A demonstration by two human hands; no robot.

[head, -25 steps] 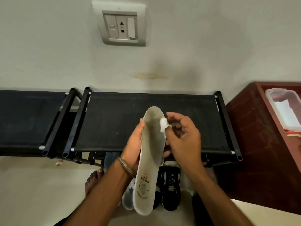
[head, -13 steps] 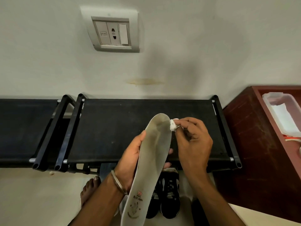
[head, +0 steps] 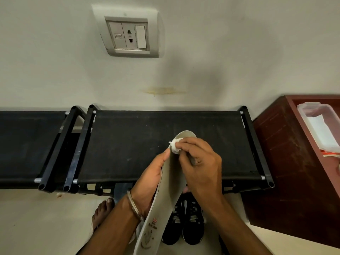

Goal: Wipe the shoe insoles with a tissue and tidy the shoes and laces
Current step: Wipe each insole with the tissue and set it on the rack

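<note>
— What has the right hand [head: 200, 168] got?
— A small wad of white tissue [head: 174, 146], pinched in its curled fingertips and pressed on the toe end of the pale insole [head: 166, 197].
— And the left hand [head: 150, 183]?
— It holds the insole along its left edge, thumb laid up the rim and fingers behind, I think; they are hidden. A metal bangle [head: 134, 207] sits on that wrist.
— Where is the insole?
— Up in the air, toe away from the person, heel with its printed logo towards them, in front of the black shoe rack [head: 128, 144].
— Anything below?
— A pair of black shoes [head: 185, 223] on the floor, side by side under the insole, and a bare foot [head: 101, 212] left of them. A wooden cabinet [head: 287, 172] stands to the right, with a clear plastic box [head: 320, 126] on top.
</note>
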